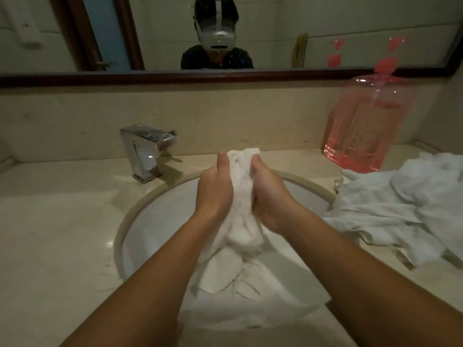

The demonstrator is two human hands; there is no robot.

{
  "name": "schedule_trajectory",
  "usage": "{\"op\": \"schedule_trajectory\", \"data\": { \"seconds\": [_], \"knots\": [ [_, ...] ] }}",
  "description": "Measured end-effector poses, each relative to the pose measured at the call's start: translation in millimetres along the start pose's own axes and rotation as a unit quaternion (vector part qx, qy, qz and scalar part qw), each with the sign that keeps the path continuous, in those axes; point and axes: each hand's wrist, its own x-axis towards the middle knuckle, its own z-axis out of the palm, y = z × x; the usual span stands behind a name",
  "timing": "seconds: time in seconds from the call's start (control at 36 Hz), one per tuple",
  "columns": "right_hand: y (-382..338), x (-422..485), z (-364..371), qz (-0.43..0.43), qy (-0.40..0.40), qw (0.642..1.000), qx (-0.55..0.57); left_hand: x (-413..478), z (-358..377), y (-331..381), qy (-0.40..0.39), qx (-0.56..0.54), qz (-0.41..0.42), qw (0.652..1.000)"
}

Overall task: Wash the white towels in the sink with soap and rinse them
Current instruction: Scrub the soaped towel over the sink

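Note:
A wet white towel is bunched between both my hands above the round sink. My left hand grips it from the left, fingers wrapped round the cloth. From the right, my right hand squeezes the same towel. Its lower end hangs down and spreads over the front of the basin. The chrome faucet stands behind the sink on the left, and no water is visibly running from it. A pink soap bottle with a pump stands at the back right of the counter.
A heap of other white towels lies on the beige counter right of the sink, partly over its rim. A dark-framed mirror runs along the wall behind, showing a person wearing a head camera.

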Motion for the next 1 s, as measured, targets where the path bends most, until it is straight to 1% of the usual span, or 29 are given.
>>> {"op": "schedule_trajectory", "data": {
  "seconds": [0.06,0.08,0.14,0.19,0.25,0.28,0.33,0.39,0.44,0.53,0.58,0.69,0.75,0.81,0.86,0.92,1.0],
  "knots": [
    [-11.1,2.6,-6.3,-0.024,0.035,0.999,0.0,-14.1,6.7,9.8,-0.024,0.014,0.056,0.998],
    [-12.8,1.8,-6.5,-0.045,0.046,0.998,-0.011,-19.0,10.6,12.0,-0.019,0.022,0.081,0.996],
    [-8.2,-8.4,-3.4,-0.072,0.04,0.996,-0.029,-16.1,13.1,11.4,0.025,0.022,0.101,0.994],
    [1.3,-24.4,1.1,-0.062,0.004,0.998,-0.019,-3.6,6.1,7.5,0.067,0.026,0.074,0.995],
    [7.8,-36.8,3.4,-0.077,-0.026,0.996,-0.039,5.3,-4.6,4.5,0.081,0.024,0.042,0.995],
    [7.0,-37.6,5.5,-0.098,-0.027,0.993,-0.061,5.1,-7.4,3.9,0.081,0.008,0.036,0.996],
    [-1.2,-32.6,12.0,-0.124,0.007,0.987,-0.101,-2.9,-6.0,6.9,0.052,-0.023,0.033,0.998],
    [-9.9,-23.0,15.2,-0.118,0.042,0.989,-0.082,-12.8,1.5,10.5,0.02,-0.019,0.051,0.998],
    [-8.6,-16.5,16.8,-0.093,0.05,0.993,-0.055,-12.1,5.2,10.6,0.031,-0.005,0.067,0.997],
    [7.4,-35.6,11.2,-0.051,-0.005,0.998,-0.044,3.6,-3.2,5.4,0.069,0.023,0.04,0.997],
    [10.7,-40.5,7.3,-0.053,-0.03,0.997,-0.038,6.5,-8.1,2.4,0.061,0.036,0.025,0.997],
    [-11.1,-26.3,7.5,-0.076,0.039,0.995,-0.043,-13.2,5.2,12.5,0.008,0.016,0.061,0.998],
    [-10.2,-22.2,9.1,-0.066,0.049,0.996,-0.035,-13.5,7.0,11.4,0.018,0.015,0.069,0.997],
    [-0.2,-31.7,7.4,-0.032,0.021,0.998,-0.043,-3.5,-0.5,6.6,0.037,0.02,0.053,0.998],
    [7.9,-41.0,6.4,-0.007,-0.034,0.998,-0.047,6.1,-11.2,-0.7,0.026,0.028,0.01,0.999],
    [2.7,-40.3,3.4,-0.015,-0.056,0.996,-0.063,11.1,-16.4,-3.9,0.002,-0.002,-0.02,1.0],
    [-14.0,-32.7,-3.3,-0.051,-0.056,0.993,-0.089,13.5,-22.4,-6.8,-0.038,-0.048,-0.076,0.995]
  ]
}}
